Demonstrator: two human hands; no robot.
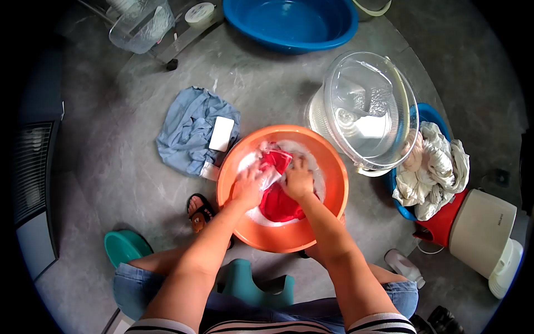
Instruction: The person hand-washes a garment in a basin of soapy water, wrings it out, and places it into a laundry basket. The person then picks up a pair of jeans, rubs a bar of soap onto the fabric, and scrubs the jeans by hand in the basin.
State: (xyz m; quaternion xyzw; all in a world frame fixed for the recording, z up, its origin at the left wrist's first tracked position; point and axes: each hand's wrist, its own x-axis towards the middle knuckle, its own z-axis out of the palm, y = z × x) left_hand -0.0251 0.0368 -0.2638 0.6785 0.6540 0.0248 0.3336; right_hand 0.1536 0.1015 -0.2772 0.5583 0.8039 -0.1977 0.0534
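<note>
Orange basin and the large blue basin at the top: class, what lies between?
In the head view, only bare grey floor separates the orange basin from the large blue basin.

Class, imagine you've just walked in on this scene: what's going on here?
Someone has both the left hand and the right hand down in an orange basin, on a red cloth among white suds. The hands are blurred, so whether either grips the cloth is hard to tell. Beyond the basin, to the left, a blue garment lies on the floor. Off to the right, white cloth is heaped in a blue tub.
</note>
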